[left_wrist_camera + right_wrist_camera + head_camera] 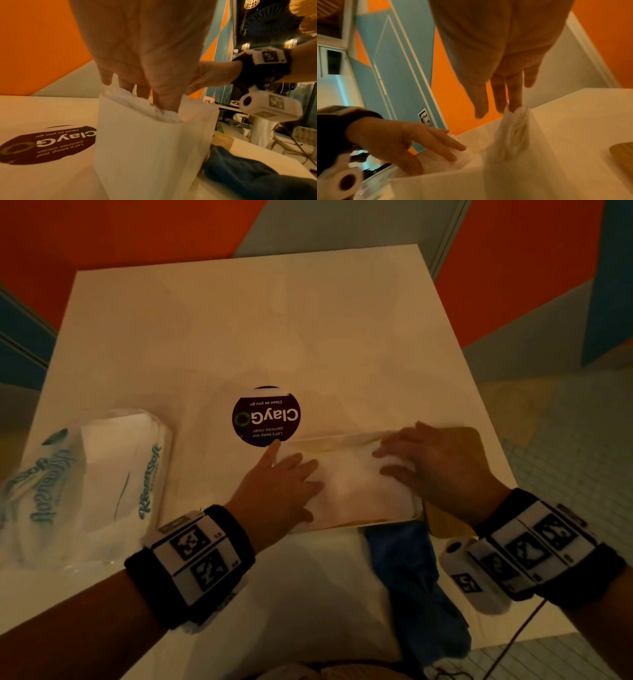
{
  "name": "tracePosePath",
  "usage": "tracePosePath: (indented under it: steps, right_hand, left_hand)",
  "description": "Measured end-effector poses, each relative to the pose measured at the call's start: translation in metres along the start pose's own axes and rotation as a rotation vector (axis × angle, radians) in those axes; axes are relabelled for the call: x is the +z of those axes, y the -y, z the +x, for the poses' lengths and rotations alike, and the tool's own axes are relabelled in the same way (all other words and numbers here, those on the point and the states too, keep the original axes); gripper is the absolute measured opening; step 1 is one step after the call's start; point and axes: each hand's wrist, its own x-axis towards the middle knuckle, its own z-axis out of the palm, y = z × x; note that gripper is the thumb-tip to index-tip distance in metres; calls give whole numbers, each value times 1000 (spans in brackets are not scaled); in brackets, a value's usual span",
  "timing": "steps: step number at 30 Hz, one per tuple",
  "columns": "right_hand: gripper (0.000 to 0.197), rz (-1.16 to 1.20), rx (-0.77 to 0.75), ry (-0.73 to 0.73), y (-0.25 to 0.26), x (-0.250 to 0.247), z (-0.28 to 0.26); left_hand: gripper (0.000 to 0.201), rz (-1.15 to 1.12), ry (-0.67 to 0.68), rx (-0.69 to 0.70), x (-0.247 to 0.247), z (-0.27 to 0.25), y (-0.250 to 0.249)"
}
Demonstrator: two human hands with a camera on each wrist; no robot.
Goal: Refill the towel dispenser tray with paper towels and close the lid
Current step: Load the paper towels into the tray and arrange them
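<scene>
A white dispenser tray (359, 522) stands at the table's near edge, its top uncovered, with a stack of white paper towels (349, 484) inside. My left hand (284, 474) presses on the left end of the stack with straight fingers. My right hand (421, 463) lies on the right end, fingers extended. In the left wrist view my left fingers (164, 97) reach down past the tray wall (145, 148) onto the towels (137, 102). In the right wrist view my right fingers (505, 94) touch the crumpled towels (513, 135); this part is blurred.
A Kleensoft towel pack (89, 484) in clear plastic lies at the table's left. A round dark ClayGo sticker (265, 416) sits just beyond the tray. A blue cloth (411, 577) hangs at the near edge. A brownish flat piece (442, 518) lies beside the tray's right end.
</scene>
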Motion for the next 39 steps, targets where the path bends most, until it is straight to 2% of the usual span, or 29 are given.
tracePosePath:
  steps: [1,2,5,8,11,15,21,24,27,30,32,36,39]
  right_hand:
    - [19,32,8,-116,0,0,0]
    - [20,59,30,-158,0,1,0]
    - [34,106,110,-189,3,9,1]
    - [40,191,195,-247,2,10,-1]
    - [45,178,206,-304,-1,11,-7]
    - [43,236,218,-384,-3,12,-8]
    - [41,76,58,-467,4,16,-14]
    - [39,152,58,-500,4,18,-17]
    - [38,337,108,-490,4,21,-20]
    - [38,401,115,-487,6,22,-22]
    - [35,323,104,-479,7,22,-22]
    - [25,-8,108,-459,6,23,-21]
    - [28,-23,169,-481,7,20,-19]
  left_hand:
    - [51,-41,-43,9,-2,-1,-3]
    - [48,-81,-83,23,-4,0,-6]
    - [43,-227,-149,35,-8,3,-13]
    - [42,-426,-205,9,-6,12,-14]
    - [42,-651,-291,-26,-1,22,-15]
    - [44,-866,-385,-80,2,37,-16]
    - [49,-949,-437,-46,1,53,-21]
    - [46,-936,-461,-1,-1,59,-23]
    - [41,-970,-485,18,0,62,-23]
    - [24,-997,-505,-14,3,63,-23]
    - [16,-1031,-519,-40,4,64,-23]
    - [13,-1133,-535,-57,2,64,-20]
    - [15,-1167,-544,-52,0,62,-20]
